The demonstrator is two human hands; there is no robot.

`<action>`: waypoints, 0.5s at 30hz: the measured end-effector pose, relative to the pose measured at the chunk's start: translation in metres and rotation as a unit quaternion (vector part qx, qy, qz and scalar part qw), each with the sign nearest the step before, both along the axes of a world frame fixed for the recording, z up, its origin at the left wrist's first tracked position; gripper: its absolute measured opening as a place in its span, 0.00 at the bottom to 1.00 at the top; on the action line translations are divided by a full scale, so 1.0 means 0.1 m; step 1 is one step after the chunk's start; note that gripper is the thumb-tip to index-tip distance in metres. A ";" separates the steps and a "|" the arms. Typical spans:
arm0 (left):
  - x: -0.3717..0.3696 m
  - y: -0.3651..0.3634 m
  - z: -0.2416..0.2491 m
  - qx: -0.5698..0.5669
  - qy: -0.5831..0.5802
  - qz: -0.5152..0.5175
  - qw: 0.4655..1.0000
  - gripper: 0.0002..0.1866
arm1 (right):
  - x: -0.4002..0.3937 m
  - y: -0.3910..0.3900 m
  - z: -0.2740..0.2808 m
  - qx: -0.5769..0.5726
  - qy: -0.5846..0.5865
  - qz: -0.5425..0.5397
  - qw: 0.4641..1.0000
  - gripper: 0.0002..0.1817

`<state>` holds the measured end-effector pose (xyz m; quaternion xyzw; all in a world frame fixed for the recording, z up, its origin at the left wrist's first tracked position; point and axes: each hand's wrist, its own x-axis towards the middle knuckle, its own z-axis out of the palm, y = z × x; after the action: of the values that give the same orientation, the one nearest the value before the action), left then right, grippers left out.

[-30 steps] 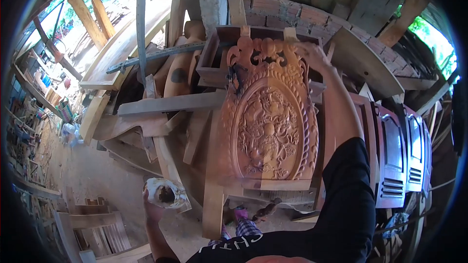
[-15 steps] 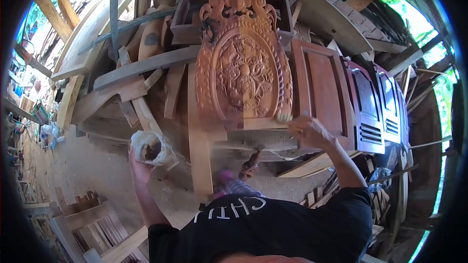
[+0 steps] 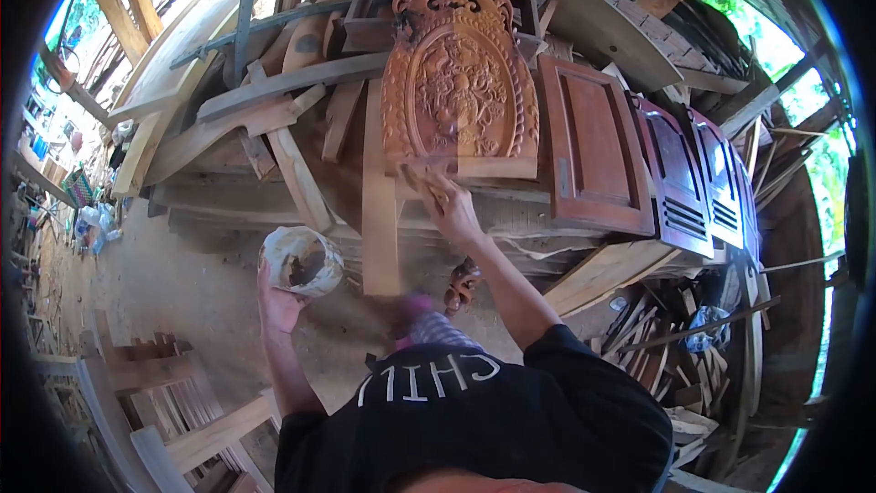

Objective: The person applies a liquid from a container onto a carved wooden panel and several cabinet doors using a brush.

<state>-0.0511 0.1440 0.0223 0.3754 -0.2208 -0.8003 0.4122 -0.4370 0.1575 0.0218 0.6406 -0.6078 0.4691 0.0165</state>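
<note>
My left hand (image 3: 281,301) grips a pale, stained tub (image 3: 328,267) from its near left side. Brown stuff shows inside the tub's open mouth. At the lower left edge of a carved wooden panel (image 3: 465,100), my right hand (image 3: 449,205) is closed on a small brush (image 3: 408,175), blurred and partly hidden by the fingers. The panel stands tilted, with a raised oval relief and a scrolled top. Its lower rail is dark on the left and paler on the right.
Reddish panelled doors (image 3: 598,146) lean to the right of the carved panel. Planks (image 3: 292,87) and cut timber crowd the left. A carved wooden piece (image 3: 463,285) stands near my feet. Slatted frames (image 3: 173,402) lie at lower left, scrap wood (image 3: 666,347) at lower right.
My right hand has swept left with the brush, from the panel's lower right corner to its lower left. The tub in my left hand has shifted slightly right.
</note>
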 end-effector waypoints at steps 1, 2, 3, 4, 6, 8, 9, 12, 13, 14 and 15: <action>0.04 0.11 -0.08 0.001 -0.022 -0.007 1.000 0.39 | 0.00 0.03 -0.02 0.028 -0.071 0.013 0.997 0.11; 0.11 0.21 -0.13 0.001 -0.045 -0.016 0.999 0.39 | 0.00 0.05 -0.04 0.056 -0.143 0.023 0.988 0.11; 0.13 0.31 -0.12 0.004 -0.048 -0.018 0.999 0.39 | -0.13 0.15 0.01 0.042 -0.127 -0.039 0.990 0.10; 0.12 0.43 -0.12 -0.002 -0.075 -0.012 0.997 0.39 | -0.41 0.29 0.08 0.027 -0.110 -0.102 0.988 0.08; 0.17 0.57 -0.20 -0.008 -0.098 -0.011 0.995 0.39 | -0.84 0.64 0.23 -0.026 -0.167 -0.163 0.972 0.06; 0.22 0.67 -0.39 0.034 -0.067 -0.068 0.995 0.38 | -1.30 0.95 0.14 0.002 -0.032 -0.296 0.955 0.07; 0.07 0.75 -0.34 0.028 -0.045 -0.066 0.996 0.36 | -1.27 1.07 0.22 0.025 -0.029 -0.297 0.954 0.07; -0.22 0.88 -0.62 0.018 -0.121 -0.105 0.987 0.34 | -0.78 1.43 0.56 0.049 -0.290 -0.129 0.947 0.07; -0.40 0.90 -0.46 0.018 -0.086 -0.113 0.990 0.32 | -0.49 1.56 0.78 0.061 -0.352 -0.066 0.932 0.08; -0.60 0.90 -0.37 0.016 -0.085 -0.123 0.989 0.32 | -0.20 1.70 0.99 0.070 -0.410 -0.003 0.909 0.09; -0.80 0.90 -0.29 -0.070 -0.129 -0.130 0.981 0.32 | 0.02 1.82 1.12 0.092 -0.425 0.059 0.899 0.08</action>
<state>-0.1310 0.2341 -0.0070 0.4135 -0.3741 -0.7747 0.2982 -0.4352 0.3395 0.1333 0.4136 -0.5587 0.6386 -0.3302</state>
